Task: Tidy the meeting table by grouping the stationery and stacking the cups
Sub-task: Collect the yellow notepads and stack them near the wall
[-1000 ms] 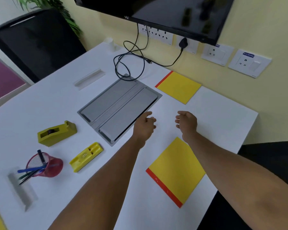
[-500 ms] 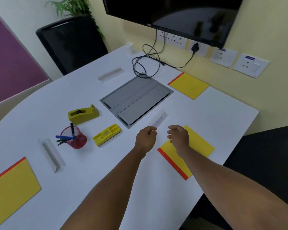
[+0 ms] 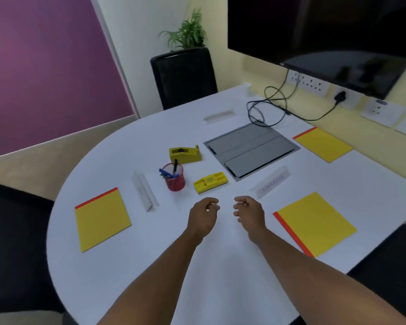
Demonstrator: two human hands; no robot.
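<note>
While both hands hover side by side over the near middle of the white tabletop [image 3: 220,266], neither holds anything: the left hand [image 3: 203,219] has its fingers loosely curled in a released grip, and the right hand [image 3: 250,213] is likewise relaxed with its fingers bent and nothing in them. The stationery lies just beyond the hands. A small yellow stapler-like block [image 3: 210,182] sits nearest, just far of the left hand. Left of it stands a red mesh pen cup [image 3: 175,178] with blue and dark pens in it, and beyond that a yellow tape dispenser [image 3: 185,154]. A white folded name card [image 3: 144,191] lies left of the pen cup, and another [image 3: 271,181] lies far and right of the right hand. Three yellow notepads with red edges rest on the tabletop: one near left [image 3: 102,219], one near right [image 3: 314,222], one far right [image 3: 322,144]. A grey cable hatch [image 3: 251,151] is set into the middle. At the far edge stands a white cup [image 3: 246,88], near a coiled black cable [image 3: 267,109] and a third name card [image 3: 219,115].
</note>
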